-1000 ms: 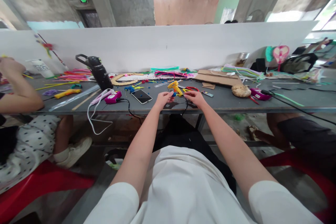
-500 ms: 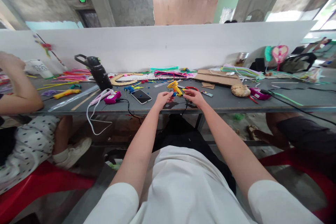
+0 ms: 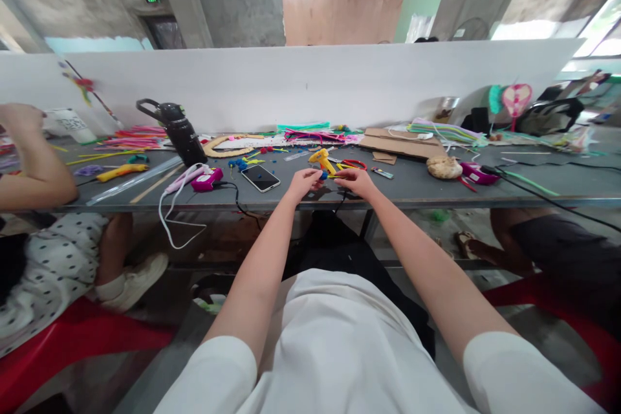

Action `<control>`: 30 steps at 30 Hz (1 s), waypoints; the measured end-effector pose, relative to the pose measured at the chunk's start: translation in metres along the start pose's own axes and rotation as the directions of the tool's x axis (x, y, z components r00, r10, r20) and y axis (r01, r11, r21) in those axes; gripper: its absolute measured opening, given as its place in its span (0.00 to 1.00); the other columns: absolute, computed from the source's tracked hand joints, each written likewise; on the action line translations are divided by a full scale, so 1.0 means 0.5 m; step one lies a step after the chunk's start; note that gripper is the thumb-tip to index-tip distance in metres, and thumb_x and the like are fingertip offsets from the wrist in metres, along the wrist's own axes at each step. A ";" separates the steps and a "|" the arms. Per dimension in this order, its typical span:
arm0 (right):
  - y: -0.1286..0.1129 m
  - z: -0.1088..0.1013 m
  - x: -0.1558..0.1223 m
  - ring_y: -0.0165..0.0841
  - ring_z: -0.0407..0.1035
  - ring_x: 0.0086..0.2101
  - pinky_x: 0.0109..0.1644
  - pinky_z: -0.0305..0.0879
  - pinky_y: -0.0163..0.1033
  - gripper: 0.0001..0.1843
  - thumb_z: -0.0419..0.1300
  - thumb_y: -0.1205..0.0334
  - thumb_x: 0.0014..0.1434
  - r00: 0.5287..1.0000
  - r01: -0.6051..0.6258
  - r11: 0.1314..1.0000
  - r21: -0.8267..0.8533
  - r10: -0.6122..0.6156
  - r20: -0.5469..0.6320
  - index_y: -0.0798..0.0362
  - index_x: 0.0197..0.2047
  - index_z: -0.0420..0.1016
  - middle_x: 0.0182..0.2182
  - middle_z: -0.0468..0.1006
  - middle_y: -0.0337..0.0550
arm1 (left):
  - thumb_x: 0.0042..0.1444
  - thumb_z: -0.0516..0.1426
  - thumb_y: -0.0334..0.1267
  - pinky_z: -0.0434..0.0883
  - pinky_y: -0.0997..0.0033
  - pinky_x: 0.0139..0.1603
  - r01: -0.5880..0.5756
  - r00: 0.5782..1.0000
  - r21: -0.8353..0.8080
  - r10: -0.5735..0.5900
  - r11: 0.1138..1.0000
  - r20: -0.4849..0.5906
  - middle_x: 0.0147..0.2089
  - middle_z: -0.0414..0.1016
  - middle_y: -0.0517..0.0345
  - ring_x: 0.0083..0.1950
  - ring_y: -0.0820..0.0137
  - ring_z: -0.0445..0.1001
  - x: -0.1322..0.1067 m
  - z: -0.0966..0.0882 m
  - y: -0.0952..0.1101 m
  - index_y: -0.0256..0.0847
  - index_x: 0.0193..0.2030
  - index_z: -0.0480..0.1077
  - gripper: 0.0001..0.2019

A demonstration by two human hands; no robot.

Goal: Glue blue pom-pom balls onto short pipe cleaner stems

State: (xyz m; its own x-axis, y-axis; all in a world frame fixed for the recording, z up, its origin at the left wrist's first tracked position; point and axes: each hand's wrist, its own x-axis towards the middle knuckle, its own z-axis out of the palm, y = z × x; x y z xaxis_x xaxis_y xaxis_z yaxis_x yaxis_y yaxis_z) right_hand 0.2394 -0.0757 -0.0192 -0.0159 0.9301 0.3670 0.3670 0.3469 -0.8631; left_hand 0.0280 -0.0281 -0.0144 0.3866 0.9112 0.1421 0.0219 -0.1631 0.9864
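Note:
Near the table's front edge, my left hand (image 3: 303, 184) is closed in a pinch on a small blue piece (image 3: 323, 175). A thin yellow piece (image 3: 332, 176) runs from the blue one toward my right hand (image 3: 358, 182), whose fingertips are pinched on its far end. Both pieces are too small for me to tell their exact kind. Just behind my hands stands a yellow glue gun (image 3: 320, 158). Red-handled scissors (image 3: 353, 164) lie to the right of it. A phone (image 3: 261, 177) with blue bits on it rests left of my left hand.
A black bottle (image 3: 182, 136) and a magenta power block (image 3: 207, 180) with cables stand at left. Cardboard (image 3: 400, 144), a pale brown lump (image 3: 444, 167) and another magenta block (image 3: 479, 173) are at right. A white partition (image 3: 310, 87) borders the table. People sit on both sides.
My right hand has moved slightly left, closer to my left hand, and its fingers have closed on the thin yellow piece. My left hand has barely moved.

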 end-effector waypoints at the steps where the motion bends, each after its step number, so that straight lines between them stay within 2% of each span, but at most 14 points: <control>1: -0.002 0.001 -0.001 0.30 0.67 0.26 0.33 0.65 0.37 0.25 0.69 0.47 0.44 1.000 0.000 1.000 -0.015 0.000 0.002 0.57 0.40 0.82 0.28 0.79 0.43 | 0.51 0.63 0.52 0.70 0.74 0.32 -0.003 1.000 0.009 0.003 1.000 0.004 0.33 0.79 0.52 0.30 0.72 0.75 0.000 0.001 0.000 0.35 0.44 0.75 0.22; 7: -0.004 0.002 -0.003 0.30 0.66 0.24 0.31 0.63 0.37 0.22 0.68 0.45 0.46 0.999 0.014 0.999 -0.053 -0.016 -0.038 0.56 0.35 0.82 0.24 0.77 0.41 | 0.50 0.63 0.53 0.69 0.75 0.30 -0.012 1.000 0.021 0.012 1.000 0.027 0.33 0.79 0.52 0.30 0.72 0.74 0.000 0.003 -0.001 0.35 0.42 0.75 0.22; 13: -0.008 0.001 -0.002 0.31 0.67 0.25 0.32 0.65 0.38 0.21 0.67 0.45 0.47 1.000 0.011 0.999 -0.048 -0.011 -0.014 0.55 0.34 0.81 0.24 0.77 0.42 | 0.48 0.63 0.57 0.69 0.76 0.28 0.009 1.000 0.008 -0.009 1.000 0.023 0.34 0.79 0.51 0.30 0.72 0.75 -0.001 0.006 0.004 0.37 0.41 0.75 0.24; 18: -0.010 0.004 -0.001 0.31 0.69 0.27 0.33 0.66 0.37 0.22 0.68 0.46 0.45 1.000 0.018 1.000 -0.025 -0.018 0.014 0.55 0.37 0.82 0.29 0.80 0.43 | 0.42 0.68 0.51 0.67 0.76 0.26 -0.028 1.000 0.082 0.028 0.996 0.005 0.33 0.78 0.53 0.28 0.72 0.74 -0.003 0.018 0.007 0.36 0.42 0.74 0.24; 20: -0.008 0.006 0.000 0.31 0.70 0.28 0.34 0.67 0.37 0.23 0.69 0.47 0.44 0.999 0.022 1.000 -0.003 -0.022 0.039 0.54 0.39 0.82 0.32 0.81 0.44 | 0.43 0.68 0.49 0.67 0.75 0.25 -0.043 0.999 0.119 0.041 0.992 0.022 0.30 0.78 0.54 0.26 0.72 0.73 -0.005 0.024 0.010 0.36 0.41 0.74 0.22; 23: -0.007 0.008 0.002 0.32 0.71 0.28 0.35 0.67 0.38 0.23 0.70 0.48 0.43 0.998 0.010 1.000 0.022 -0.011 0.057 0.55 0.40 0.83 0.30 0.81 0.44 | 0.45 0.67 0.48 0.66 0.74 0.26 -0.053 0.998 0.149 0.047 0.987 0.046 0.30 0.78 0.53 0.25 0.73 0.72 -0.005 0.030 0.014 0.35 0.39 0.74 0.20; 28: -0.012 0.010 0.001 0.34 0.72 0.28 0.35 0.68 0.39 0.22 0.70 0.48 0.43 0.999 0.017 0.999 0.049 -0.019 0.030 0.55 0.37 0.83 0.29 0.81 0.45 | 0.44 0.67 0.50 0.68 0.74 0.28 -0.085 0.994 0.085 0.078 0.993 0.082 0.33 0.79 0.49 0.34 0.67 0.77 0.009 0.032 0.001 0.34 0.39 0.74 0.22; 30: -0.016 0.010 -0.001 0.33 0.71 0.27 0.34 0.67 0.39 0.21 0.70 0.48 0.43 1.000 0.024 0.999 0.037 -0.025 0.008 0.55 0.36 0.84 0.28 0.81 0.45 | 0.44 0.67 0.51 0.68 0.74 0.28 -0.087 0.993 0.085 0.080 0.993 0.084 0.32 0.79 0.49 0.35 0.66 0.77 0.014 0.031 -0.005 0.34 0.38 0.75 0.22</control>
State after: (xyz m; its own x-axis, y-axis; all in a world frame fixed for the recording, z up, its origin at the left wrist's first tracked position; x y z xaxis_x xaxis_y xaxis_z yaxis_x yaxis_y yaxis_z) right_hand 0.2318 -0.0783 -0.0144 -0.0327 0.9222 0.3854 0.3313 0.3738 -0.8663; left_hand 0.0450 -0.0273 -0.0172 0.4634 0.8601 0.2131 0.0667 -0.2737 0.9595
